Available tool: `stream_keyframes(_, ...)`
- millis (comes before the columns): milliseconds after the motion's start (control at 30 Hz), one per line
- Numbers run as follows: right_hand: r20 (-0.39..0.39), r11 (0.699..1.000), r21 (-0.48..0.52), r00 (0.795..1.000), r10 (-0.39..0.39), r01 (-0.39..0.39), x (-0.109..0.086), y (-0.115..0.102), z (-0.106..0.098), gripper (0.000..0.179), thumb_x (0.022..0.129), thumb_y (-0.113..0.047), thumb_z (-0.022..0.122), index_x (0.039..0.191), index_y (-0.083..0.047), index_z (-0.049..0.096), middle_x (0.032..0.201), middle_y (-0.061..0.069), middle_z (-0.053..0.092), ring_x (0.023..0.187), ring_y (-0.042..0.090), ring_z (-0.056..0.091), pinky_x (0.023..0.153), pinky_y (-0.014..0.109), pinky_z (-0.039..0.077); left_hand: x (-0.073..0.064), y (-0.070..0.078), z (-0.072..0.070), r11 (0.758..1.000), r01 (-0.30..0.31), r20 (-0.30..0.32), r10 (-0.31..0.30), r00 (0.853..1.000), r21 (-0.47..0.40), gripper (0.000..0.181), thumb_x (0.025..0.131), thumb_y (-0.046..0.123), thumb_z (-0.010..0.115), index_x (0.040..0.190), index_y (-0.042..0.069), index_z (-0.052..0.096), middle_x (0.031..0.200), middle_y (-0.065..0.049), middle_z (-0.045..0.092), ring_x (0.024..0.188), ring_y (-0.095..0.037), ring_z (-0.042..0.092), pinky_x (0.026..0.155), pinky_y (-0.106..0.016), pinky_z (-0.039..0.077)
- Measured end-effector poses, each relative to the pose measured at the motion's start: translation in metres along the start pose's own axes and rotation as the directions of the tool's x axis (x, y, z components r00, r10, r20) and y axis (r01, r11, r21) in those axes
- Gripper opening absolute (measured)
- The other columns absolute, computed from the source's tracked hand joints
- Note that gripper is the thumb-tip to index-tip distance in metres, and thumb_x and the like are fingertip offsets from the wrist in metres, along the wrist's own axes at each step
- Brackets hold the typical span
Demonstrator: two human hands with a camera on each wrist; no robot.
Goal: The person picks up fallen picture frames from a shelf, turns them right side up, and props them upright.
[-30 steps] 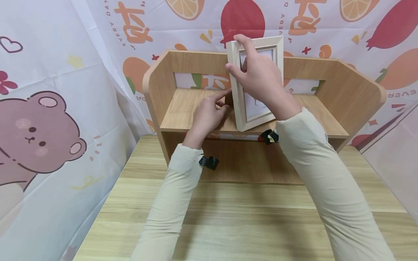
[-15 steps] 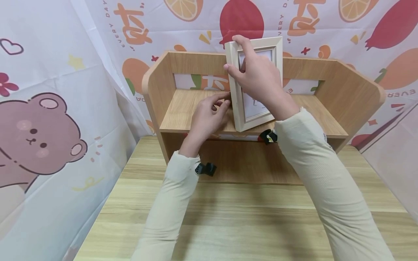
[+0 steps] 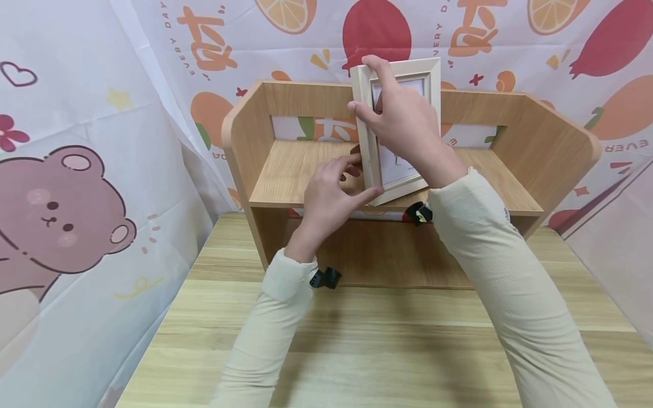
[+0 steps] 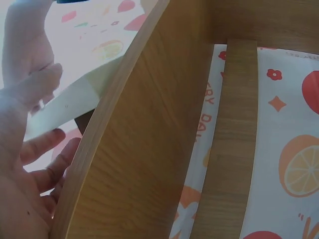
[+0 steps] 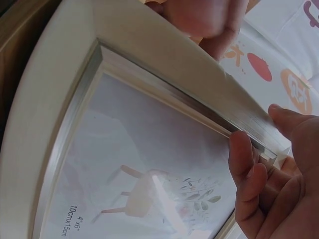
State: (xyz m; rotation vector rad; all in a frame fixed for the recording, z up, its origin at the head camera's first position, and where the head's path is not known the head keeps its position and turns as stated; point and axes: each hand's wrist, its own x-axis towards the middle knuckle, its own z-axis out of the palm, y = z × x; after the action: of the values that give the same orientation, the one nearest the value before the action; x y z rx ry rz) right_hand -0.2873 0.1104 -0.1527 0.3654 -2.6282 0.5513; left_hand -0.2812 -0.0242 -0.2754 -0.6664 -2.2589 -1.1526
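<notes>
A cream picture frame [image 3: 371, 153] stands slightly tilted on the upper board of a wooden desk shelf. My right hand [image 3: 408, 122] grips its upper left part, index finger over the top edge and thumb on the left side. My left hand [image 3: 331, 187] holds the lower left corner, thumb at the front and fingers toward the back. A bit of a dark brown back piece [image 3: 355, 149] shows behind the frame. In the right wrist view, the frame's insert [image 5: 134, 159] bears a plant and animal-like drawing and "4x6" print; the left fingers [image 5: 209, 20] appear beyond the frame.
The shelf [image 3: 285, 170] has raised side panels [image 3: 561, 141] and a slotted back rail. It stands on a light wood-grain table [image 3: 382, 345]. Printed cloth [image 3: 285, 51] hangs close behind and at the left. A shelf board [image 4: 134, 134] fills the left wrist view's middle.
My left hand has shifted from behind the frame's left side, slightly lower, and its thumb has come round to the front of the lower corner. The right hand and frame have hardly moved.
</notes>
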Motion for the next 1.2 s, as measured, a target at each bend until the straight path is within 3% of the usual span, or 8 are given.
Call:
stream_keyframes(200, 0.013, 1.0, -0.015, 1.0, -0.002, 0.002, 0.0, 0.0, -0.002, 0.068, 0.095, -0.05, 0.051, 0.152, -0.032, 0.018, 0.083, 0.005, 0.057, 0.064, 0.022, 0.055, 0.056, 0.033, 0.043, -0.004, 0.003, 0.008, 0.996, -0.056, -0.057, 0.06, 0.997, 0.068, 0.063, 0.073, 0.036, 0.084, 0.124, 0.008, 0.06, 0.096, -0.006, 0.065, 0.087, -0.021, 0.055, 0.074, -0.033, 0.043)
stream_keyframes(600, 0.075, 0.998, -0.062, 0.997, -0.024, 0.029, 0.002, 0.0, -0.013, 0.071, 0.095, -0.052, 0.05, 0.153, -0.028, 0.016, 0.079, 0.009, 0.055, 0.067, 0.024, 0.056, 0.059, 0.034, 0.041, -0.007, 0.005, 0.005, 0.997, -0.024, -0.019, 0.025, 1.0, 0.074, 0.065, 0.077, 0.031, 0.081, 0.131, 0.007, 0.054, 0.094, -0.005, 0.067, 0.082, -0.02, 0.053, 0.07, -0.031, 0.038)
stream_keyframes(700, 0.082, 0.995, -0.095, 0.997, 0.003, 0.004, 0.004, 0.002, -0.018, 0.071, 0.096, -0.054, 0.046, 0.153, -0.026, 0.016, 0.087, 0.011, 0.058, 0.076, 0.026, 0.057, 0.062, 0.035, 0.041, -0.007, 0.006, 0.003, 0.998, -0.002, 0.002, 0.002, 1.0, 0.069, 0.065, 0.078, 0.031, 0.08, 0.132, 0.007, 0.053, 0.092, -0.005, 0.067, 0.079, -0.019, 0.053, 0.067, -0.03, 0.037)
stream_keyframes(867, 0.108, 0.992, -0.112, 0.991, 0.077, -0.065, 0.011, 0.012, -0.024, 0.07, 0.097, -0.055, 0.041, 0.154, -0.024, 0.016, 0.116, 0.015, 0.06, 0.089, 0.028, 0.056, 0.068, 0.037, 0.042, -0.006, 0.006, -0.001, 0.997, 0.041, 0.044, -0.043, 0.998, 0.061, 0.066, 0.079, 0.031, 0.079, 0.134, 0.008, 0.051, 0.092, -0.004, 0.066, 0.075, -0.018, 0.052, 0.064, -0.027, 0.036)
stream_keyframes(1200, 0.078, 0.971, -0.147, 0.976, 0.201, -0.188, 0.02, 0.04, -0.034, 0.069, 0.097, -0.054, 0.038, 0.154, -0.02, 0.017, 0.12, 0.017, 0.06, 0.097, 0.031, 0.061, 0.068, 0.036, 0.042, -0.003, 0.005, -0.008, 0.995, 0.077, 0.095, -0.083, 0.992, 0.064, 0.065, 0.08, 0.03, 0.078, 0.136, 0.009, 0.05, 0.094, -0.003, 0.067, 0.069, -0.017, 0.052, 0.061, -0.025, 0.035)
